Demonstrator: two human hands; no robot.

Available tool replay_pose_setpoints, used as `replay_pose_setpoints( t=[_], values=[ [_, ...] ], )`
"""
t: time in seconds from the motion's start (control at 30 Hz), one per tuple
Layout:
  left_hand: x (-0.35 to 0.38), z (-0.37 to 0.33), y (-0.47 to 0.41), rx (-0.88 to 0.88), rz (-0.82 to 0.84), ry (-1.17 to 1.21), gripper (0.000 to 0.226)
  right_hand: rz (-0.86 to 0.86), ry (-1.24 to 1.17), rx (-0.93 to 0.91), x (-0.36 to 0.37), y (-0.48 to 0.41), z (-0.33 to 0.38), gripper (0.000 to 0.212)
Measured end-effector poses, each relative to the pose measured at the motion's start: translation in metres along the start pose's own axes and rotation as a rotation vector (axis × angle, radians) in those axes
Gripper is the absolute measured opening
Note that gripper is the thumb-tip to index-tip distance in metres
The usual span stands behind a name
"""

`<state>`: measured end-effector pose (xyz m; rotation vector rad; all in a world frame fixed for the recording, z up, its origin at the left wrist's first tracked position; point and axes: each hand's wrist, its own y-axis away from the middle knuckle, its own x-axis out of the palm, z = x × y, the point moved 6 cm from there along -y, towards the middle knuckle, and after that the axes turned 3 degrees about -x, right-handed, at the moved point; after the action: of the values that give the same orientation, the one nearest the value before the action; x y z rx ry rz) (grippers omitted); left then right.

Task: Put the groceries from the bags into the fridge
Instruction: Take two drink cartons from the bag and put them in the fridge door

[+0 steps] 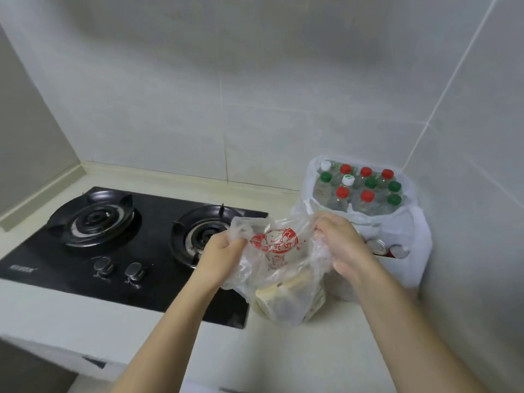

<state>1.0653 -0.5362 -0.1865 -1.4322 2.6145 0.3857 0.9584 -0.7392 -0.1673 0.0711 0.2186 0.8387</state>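
A clear plastic bag (276,268) with a red print stands on the counter just right of the stove, with pale packets showing through it. My left hand (219,258) grips its left edge and my right hand (341,241) grips its right edge, holding the mouth apart. Behind it, in the corner, a white bag (419,239) holds several water bottles (358,188) with red, green and white caps. Drink cans (388,249) show lower in the white bag, partly hidden by my right hand.
A black two-burner gas stove (119,239) with two knobs fills the counter's left part. Tiled walls close off the back and right. The counter's front edge (85,347) runs below the stove, and the bags stand on the pale counter (283,355).
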Motion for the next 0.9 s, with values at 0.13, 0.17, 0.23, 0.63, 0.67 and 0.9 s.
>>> replay_pose_setpoints(
  t=[0.13,0.17,0.23,0.63,0.67,0.9],
  values=[
    [0.030,0.021,0.018,-0.025,-0.003,-0.016,0.028,-0.024,0.047,-0.048,-0.022,0.012,-0.033,0.027],
    [0.036,0.026,0.019,-0.026,-0.013,-0.024,0.028,-0.033,0.056,-0.069,-0.027,0.015,-0.038,0.029],
    [0.046,0.036,0.021,-0.029,-0.024,-0.052,0.028,-0.044,0.080,-0.099,-0.036,0.018,-0.045,0.029],
    [0.062,0.063,0.014,-0.054,-0.004,-0.282,0.020,-0.055,0.325,-0.231,-0.072,0.002,-0.073,0.020],
    [0.059,0.068,0.012,-0.075,-0.006,-0.343,0.021,-0.047,0.355,-0.237,-0.074,0.001,-0.076,0.020],
    [0.051,0.076,0.013,-0.110,-0.027,-0.684,0.007,-0.017,0.492,-0.190,-0.085,0.004,-0.088,0.022]
  ],
)
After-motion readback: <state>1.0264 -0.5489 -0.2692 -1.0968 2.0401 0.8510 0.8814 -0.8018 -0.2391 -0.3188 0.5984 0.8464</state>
